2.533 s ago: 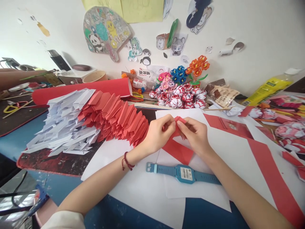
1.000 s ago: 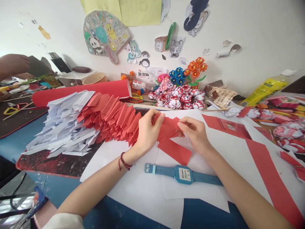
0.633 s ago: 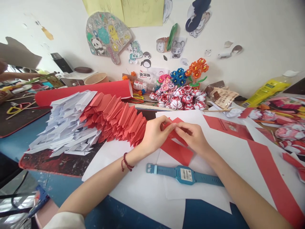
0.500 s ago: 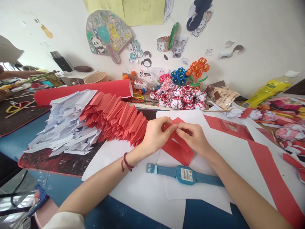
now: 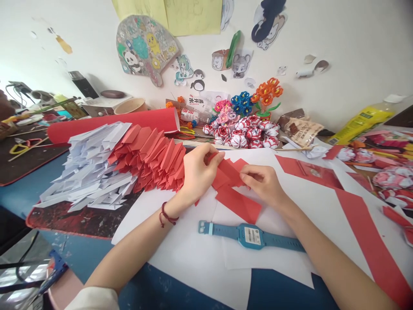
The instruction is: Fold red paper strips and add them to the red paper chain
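Between my two hands a piece of red paper (image 5: 228, 173) is stretched out. My left hand (image 5: 199, 174) is closed, its thumb and fingers pinching the paper's left end. With closed fingertips my right hand (image 5: 265, 185) grips the right end. Directly below lies another flat red paper piece (image 5: 239, 204) on the white paper sheets (image 5: 180, 245). To the left of my left hand stands a row of folded red paper pieces (image 5: 148, 155), and beside it a pile of folded white paper pieces (image 5: 92, 168). Nearer to me lies a blue watch (image 5: 251, 236).
A red corrugated roll (image 5: 112, 123) lies behind the folded pieces. Red and white paper flowers (image 5: 240, 133) and an orange flower bunch (image 5: 269, 92) stand by the wall. A yellow-labelled bottle (image 5: 363, 122) leans at right. A red strip (image 5: 364, 228) lies right; scissors (image 5: 24, 145) lie far left.
My hands have moved apart, the left one going left and slightly up. The red paper that was bunched at my fingertips now shows flat between them. Far left, another person's arm has left view.
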Tool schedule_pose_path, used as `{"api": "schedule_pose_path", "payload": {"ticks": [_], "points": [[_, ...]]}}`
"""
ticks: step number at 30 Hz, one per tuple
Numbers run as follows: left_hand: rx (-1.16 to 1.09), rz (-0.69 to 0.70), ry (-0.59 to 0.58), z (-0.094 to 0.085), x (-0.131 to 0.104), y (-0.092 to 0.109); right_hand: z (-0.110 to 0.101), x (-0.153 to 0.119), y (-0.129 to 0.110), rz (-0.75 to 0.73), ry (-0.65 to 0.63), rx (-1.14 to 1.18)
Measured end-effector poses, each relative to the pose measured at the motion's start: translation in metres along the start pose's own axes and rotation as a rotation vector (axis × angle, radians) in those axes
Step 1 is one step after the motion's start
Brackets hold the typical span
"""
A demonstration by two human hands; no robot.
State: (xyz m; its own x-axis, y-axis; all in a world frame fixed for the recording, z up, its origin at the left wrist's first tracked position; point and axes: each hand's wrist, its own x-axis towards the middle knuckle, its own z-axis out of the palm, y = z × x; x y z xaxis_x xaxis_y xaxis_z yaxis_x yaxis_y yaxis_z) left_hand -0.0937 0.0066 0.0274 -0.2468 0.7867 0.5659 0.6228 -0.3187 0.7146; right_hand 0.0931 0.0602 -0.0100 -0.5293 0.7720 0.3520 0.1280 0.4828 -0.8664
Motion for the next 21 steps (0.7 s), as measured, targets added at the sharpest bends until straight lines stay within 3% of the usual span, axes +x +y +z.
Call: {"api": "schedule_pose_path", "payload": {"ticks": [14, 17, 21], "points": [[-0.02, -0.014, 0.081, -0.004, 0.003, -0.003, 0.0, 0.0, 0.001, -0.018, 0.018, 0.072], [-0.014, -0.022, 0.141, -0.008, 0.005, -0.003, -0.001, -0.001, 0.004, -0.029, 0.026, 0.062], [-0.032, -0.061, 0.227, -0.012, 0.008, -0.002, 0.0, -0.001, 0.001, -0.071, 0.189, -0.068]]}}
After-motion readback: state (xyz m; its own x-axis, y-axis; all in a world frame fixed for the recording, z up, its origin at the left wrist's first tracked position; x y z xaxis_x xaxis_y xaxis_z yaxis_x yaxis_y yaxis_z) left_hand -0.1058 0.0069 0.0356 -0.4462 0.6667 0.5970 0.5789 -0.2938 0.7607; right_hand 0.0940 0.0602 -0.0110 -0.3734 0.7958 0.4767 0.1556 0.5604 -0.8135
